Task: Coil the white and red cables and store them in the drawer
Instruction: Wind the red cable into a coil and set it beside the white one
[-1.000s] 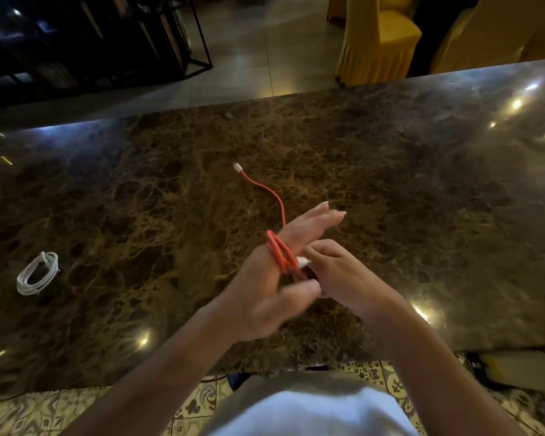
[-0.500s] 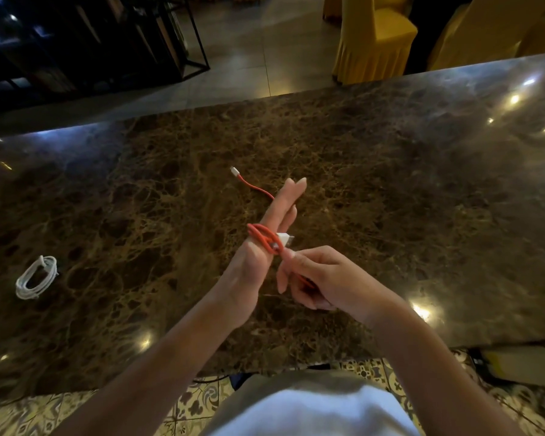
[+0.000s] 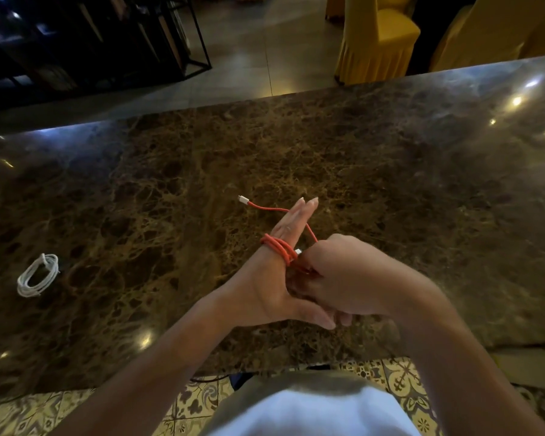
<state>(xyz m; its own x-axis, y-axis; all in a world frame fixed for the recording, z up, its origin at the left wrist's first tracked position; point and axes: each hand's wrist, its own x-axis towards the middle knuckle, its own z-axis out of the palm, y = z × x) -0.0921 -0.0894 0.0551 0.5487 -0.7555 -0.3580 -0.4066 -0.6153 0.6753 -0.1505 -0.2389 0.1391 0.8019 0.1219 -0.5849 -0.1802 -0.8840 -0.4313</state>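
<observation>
Dark marble makes up the table (image 3: 390,190), glossy with lamp glints; beyond its far edge lie a tiled floor, a black metal rack at the left and yellow-draped chairs (image 3: 378,36) at the right.

Far left on the table, well apart from both hands, the white cable (image 3: 37,275) lies already coiled into a small oval bundle. No drawer is in view.

Toward the middle, the left hand (image 3: 274,278) is held flat, fingers straight and together, pointing away and a little right, thumb spread toward the body. The red cable (image 3: 279,248) is wound in several turns across the base of those fingers, so the loops run crosswise to the hand's long axis. It is carried on straight fingers, not clutched.

From the coil a short loose tail runs up past the fingertips and off to the left, ending in a white plug (image 3: 243,199) resting on the table just beyond the left hand.

Just right of the coil and touching it, the right hand (image 3: 343,278) is curled, pinching the red cable close to the wraps, beside the other white plug. It is plainly the nearer hand to the slack, which lies ahead and to its left. In my judgement the next wrap must carry that tail round the left fingers; nothing stands in its way.
</observation>
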